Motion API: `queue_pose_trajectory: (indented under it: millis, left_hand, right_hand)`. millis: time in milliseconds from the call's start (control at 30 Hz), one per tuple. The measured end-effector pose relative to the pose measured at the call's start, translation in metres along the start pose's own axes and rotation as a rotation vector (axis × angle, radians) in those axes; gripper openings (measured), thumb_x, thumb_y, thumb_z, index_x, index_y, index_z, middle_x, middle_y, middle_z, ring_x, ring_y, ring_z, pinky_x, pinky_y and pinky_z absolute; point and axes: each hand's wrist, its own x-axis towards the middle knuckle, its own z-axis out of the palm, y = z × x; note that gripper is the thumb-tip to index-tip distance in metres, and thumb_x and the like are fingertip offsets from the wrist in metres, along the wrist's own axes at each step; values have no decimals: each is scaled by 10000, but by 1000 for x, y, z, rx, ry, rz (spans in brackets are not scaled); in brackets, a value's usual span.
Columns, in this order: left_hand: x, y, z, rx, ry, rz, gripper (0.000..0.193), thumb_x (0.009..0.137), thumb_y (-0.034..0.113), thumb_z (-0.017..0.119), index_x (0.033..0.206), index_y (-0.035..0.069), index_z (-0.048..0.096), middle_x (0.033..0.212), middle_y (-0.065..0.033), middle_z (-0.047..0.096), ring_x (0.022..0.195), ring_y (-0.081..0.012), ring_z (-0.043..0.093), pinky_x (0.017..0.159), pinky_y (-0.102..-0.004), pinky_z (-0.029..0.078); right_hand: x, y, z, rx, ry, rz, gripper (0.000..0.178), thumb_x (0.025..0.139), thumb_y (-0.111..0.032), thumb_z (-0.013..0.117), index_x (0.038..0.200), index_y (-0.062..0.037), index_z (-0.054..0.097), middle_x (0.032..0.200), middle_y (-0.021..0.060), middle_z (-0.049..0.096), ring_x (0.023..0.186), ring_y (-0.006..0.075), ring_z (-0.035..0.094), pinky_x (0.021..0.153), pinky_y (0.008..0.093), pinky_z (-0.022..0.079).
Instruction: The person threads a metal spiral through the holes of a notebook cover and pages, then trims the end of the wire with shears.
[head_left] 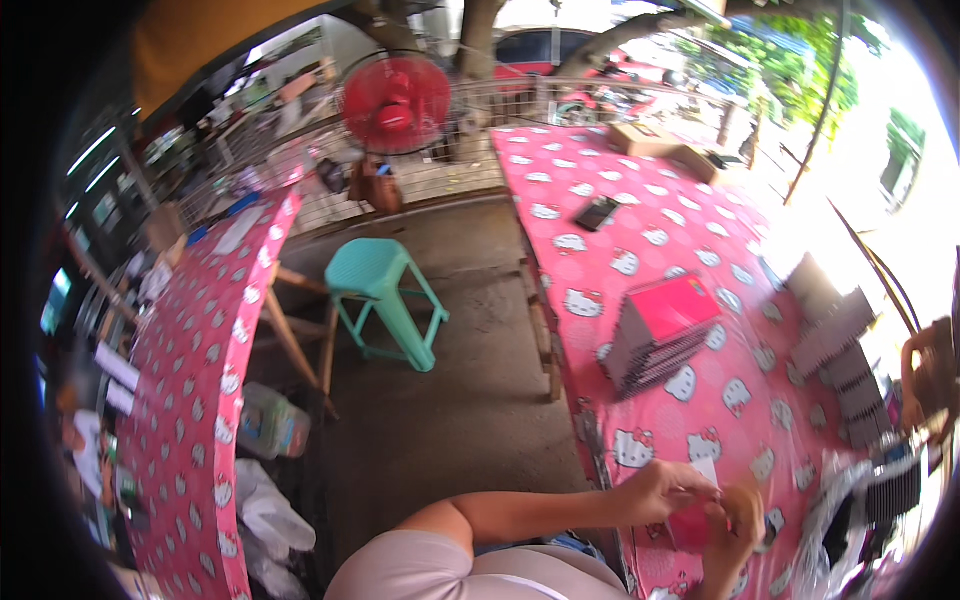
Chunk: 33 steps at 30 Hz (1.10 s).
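Low on the right, both my hands meet over the pink tablecloth. My left hand [655,493] is closed, its fingertips pinched together beside a small white slip [706,470]. Facing it, my right hand [738,518] has curled fingers and is partly blurred. Between and below them shows a pink-red flat piece [688,530]; I cannot tell which hand grips it. Farther along the table stands a stack of flat, pink-topped, dark-edged items [665,325].
A phone [597,213] and open cardboard boxes [645,140] lie farther back. Grey stacks [850,380] and clear plastic wrap [835,510] line the right side. A green stool [370,270] stands in the aisle, a red fan [397,105] beyond. Another pink-covered table [185,370] runs left.
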Motion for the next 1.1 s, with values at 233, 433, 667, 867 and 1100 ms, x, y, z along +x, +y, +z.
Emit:
queue_pose_trajectory:
  millis: [233, 433, 667, 867, 1100]
  left_hand:
    - [3, 6, -10, 113, 48, -7, 225, 897, -6, 610, 1111, 17, 673, 1017, -94, 689, 957, -142, 652, 833, -271, 518]
    - [-1, -7, -16, -141, 86, -150, 345, 926, -1, 571, 1266, 61, 557, 1044, -20, 652, 1018, -97, 601, 914, -271, 478]
    - [10, -25, -23, -12, 255, -14, 359, 856, 52, 688, 1195, 83, 576, 889, -22, 654, 830, -101, 617, 716, -264, 513]
    - [12, 1, -53, 282, 390, 40, 538, 894, 149, 673, 1386, 143, 454, 1052, -71, 590, 918, -123, 575, 761, -303, 498]
    - [58, 16, -92, 168, 521, 247, 396, 981, 100, 512, 1357, 60, 396, 1297, -52, 450, 1181, -116, 440, 994, -296, 357]
  right_hand:
    - [17, -6, 10, 70, -28, 91, 212, 691, -38, 758, 850, -15, 619, 767, 97, 555, 641, 212, 569, 584, 308, 464]
    - [31, -28, 10, 67, -97, 36, 96, 853, -89, 651, 909, -11, 654, 798, 128, 631, 707, 289, 619, 633, 360, 480]
    - [47, -25, 20, 47, -170, -100, 129, 875, -97, 613, 956, -11, 665, 876, 168, 644, 809, 349, 629, 732, 405, 501]
    - [84, -34, 24, -338, 478, -299, 467, 868, -342, 699, 1196, -29, 588, 1220, 208, 546, 1089, 408, 548, 898, 488, 481]
    - [160, -6, 88, 603, 342, 6, 213, 909, -120, 620, 1087, -4, 618, 916, 48, 625, 805, 151, 583, 695, 310, 477]
